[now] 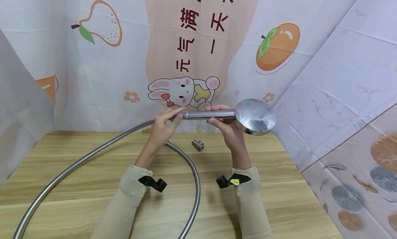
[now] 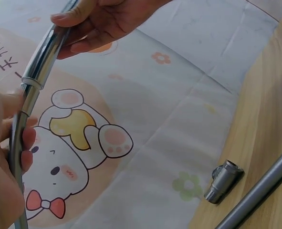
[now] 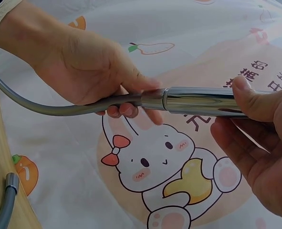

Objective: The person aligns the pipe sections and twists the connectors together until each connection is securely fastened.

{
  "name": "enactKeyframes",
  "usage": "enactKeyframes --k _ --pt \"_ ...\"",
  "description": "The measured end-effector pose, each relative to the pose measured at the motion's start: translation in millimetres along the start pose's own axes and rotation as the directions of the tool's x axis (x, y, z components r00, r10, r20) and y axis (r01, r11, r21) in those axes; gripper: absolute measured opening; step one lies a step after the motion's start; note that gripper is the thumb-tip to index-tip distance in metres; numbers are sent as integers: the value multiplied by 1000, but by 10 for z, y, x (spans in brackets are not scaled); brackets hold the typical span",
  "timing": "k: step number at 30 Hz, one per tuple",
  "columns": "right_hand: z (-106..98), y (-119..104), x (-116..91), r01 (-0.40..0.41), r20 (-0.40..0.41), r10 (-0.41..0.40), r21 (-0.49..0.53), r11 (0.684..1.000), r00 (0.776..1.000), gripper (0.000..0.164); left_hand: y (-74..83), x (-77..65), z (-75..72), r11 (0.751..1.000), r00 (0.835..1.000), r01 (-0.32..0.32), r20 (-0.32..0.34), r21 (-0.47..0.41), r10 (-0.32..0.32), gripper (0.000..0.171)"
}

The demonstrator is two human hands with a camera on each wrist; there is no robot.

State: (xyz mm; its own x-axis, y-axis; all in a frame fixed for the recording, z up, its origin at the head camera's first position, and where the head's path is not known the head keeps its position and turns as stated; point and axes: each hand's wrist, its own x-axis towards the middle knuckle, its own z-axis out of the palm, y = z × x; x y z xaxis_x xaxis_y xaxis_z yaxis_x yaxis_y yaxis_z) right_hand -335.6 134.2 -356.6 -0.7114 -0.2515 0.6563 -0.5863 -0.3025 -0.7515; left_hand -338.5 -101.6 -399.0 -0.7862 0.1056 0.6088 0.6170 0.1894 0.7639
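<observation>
Both hands hold a chrome shower head point(image 1: 255, 115) above the table's far edge, its round head to the right. My right hand point(image 1: 231, 130) grips the handle point(image 3: 200, 101), thumb on the near side and fingers around the far side. The left hand point(image 1: 162, 127) pinches the end fitting point(image 3: 152, 99) of a grey shower hose point(image 2: 17, 143) where it meets the handle's end. Fitting and handle are in line and touching; how far they are threaded together cannot be seen. A small metal tee connector point(image 1: 197, 145) lies on the table between the hands.
From the left hand the hose arcs down to the left over the wooden table point(image 1: 273, 204). Its other end point(image 3: 11, 183) rests on the table near the left wrist. A printed curtain point(image 1: 124, 66) hangs behind, and patterned sheets point(image 1: 341, 77) stand at the right.
</observation>
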Motion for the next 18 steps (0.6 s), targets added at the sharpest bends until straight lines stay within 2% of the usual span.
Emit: enactKeyframes --k 4,9,18 --pt "6 -7 3 7 2 -7 -6 1000 1000 27 -14 -8 2 1000 1000 26 -3 6 -26 29" --pt "15 -8 -1 5 18 -4 -2 1000 1000 27 -2 -3 3 1000 999 30 -34 6 -30 20" --pt "10 -27 -16 -21 4 21 -17 1000 1000 27 6 16 -2 999 1000 -21 -21 -45 20 22"
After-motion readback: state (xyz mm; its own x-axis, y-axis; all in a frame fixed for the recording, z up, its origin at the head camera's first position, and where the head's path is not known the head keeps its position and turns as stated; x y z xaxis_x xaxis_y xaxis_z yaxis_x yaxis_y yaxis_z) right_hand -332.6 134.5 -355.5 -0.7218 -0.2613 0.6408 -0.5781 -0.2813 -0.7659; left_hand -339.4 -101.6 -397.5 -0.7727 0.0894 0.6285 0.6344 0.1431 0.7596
